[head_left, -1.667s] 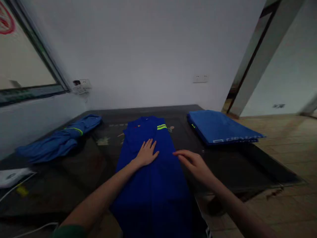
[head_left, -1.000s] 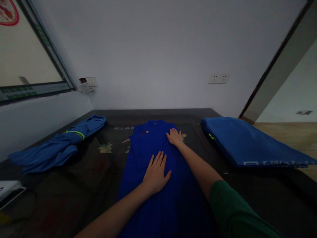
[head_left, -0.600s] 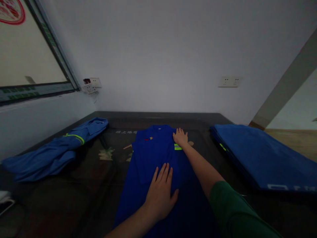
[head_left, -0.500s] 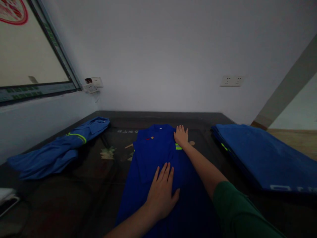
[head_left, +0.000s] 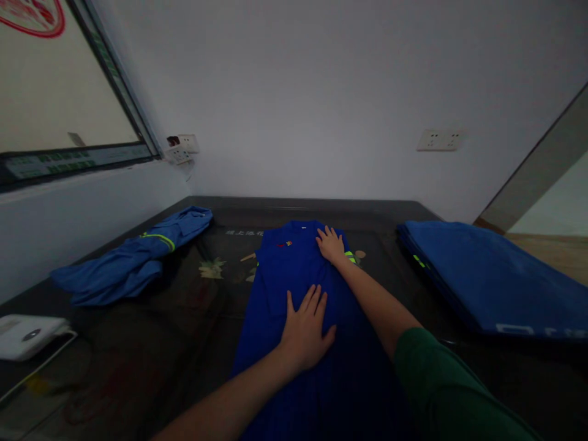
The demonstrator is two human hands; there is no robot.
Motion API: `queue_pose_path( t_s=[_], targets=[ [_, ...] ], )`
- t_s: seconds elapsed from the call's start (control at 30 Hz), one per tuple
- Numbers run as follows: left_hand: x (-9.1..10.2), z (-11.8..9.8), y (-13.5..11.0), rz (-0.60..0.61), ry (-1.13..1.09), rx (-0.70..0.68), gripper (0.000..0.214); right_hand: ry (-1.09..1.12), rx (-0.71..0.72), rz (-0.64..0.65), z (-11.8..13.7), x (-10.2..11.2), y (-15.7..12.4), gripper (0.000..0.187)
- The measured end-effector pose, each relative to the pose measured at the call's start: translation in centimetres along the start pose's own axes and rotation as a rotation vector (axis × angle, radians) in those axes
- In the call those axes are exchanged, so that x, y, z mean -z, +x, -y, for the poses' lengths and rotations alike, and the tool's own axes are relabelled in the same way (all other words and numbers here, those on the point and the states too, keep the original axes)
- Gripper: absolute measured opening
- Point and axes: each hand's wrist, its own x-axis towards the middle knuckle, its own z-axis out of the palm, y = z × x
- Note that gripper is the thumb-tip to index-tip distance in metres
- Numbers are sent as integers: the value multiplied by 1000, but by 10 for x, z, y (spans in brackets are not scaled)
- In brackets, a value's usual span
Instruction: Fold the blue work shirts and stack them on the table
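A dark blue work jacket [head_left: 294, 269] lies flat on the table, its collar at the far end and small red and yellow emblems on the chest. One sleeve is laid over its front on the left side. My left hand [head_left: 307, 331] rests on the middle of the jacket, fingers spread, palm down. Farther up, my right hand [head_left: 331, 246] lies flat near the right shoulder with its fingers apart. Beside that wrist a yellow-green reflective band [head_left: 351, 257] shows at the jacket's right edge. Neither hand grips the cloth. The jacket's lower part is in deep shadow.
A loosely bunched blue garment [head_left: 133, 260] with a reflective stripe lies at the left. Folded blue garments [head_left: 487, 275] are stacked at the right. A white device [head_left: 30, 335] with a cable sits at the near left. The dark table [head_left: 294, 205] meets a wall with sockets [head_left: 441, 139].
My right hand has shifted left across the jacket's shoulder, and the reflective band now shows right of the wrist. My left hand stays flat on the jacket. The view has moved slightly.
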Motion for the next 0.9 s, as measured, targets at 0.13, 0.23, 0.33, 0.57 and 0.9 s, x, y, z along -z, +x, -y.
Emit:
queue_pose_path(
  t_s=[0.13, 0.23, 0.33, 0.57, 0.9],
  targets=[
    [-1, -1, -1, -4, 26, -16, 66, 47, 115, -90, 1, 22, -36, 50],
    [-5, -1, 1, -8, 24, -10, 65, 111, 248, -62, -3, 47, -83, 47],
    [-1, 2, 6, -25, -97, -19, 65, 206, 335, -13, -11, 76, -145, 41],
    [73, -3, -63, -283, -854, -82, 50, 657, 152, 150, -51, 141, -331, 27],
    [-27, 16, -263, 294, -971, 585, 39, 865, -161, 550, -112, 32, -477, 35]
  ],
)
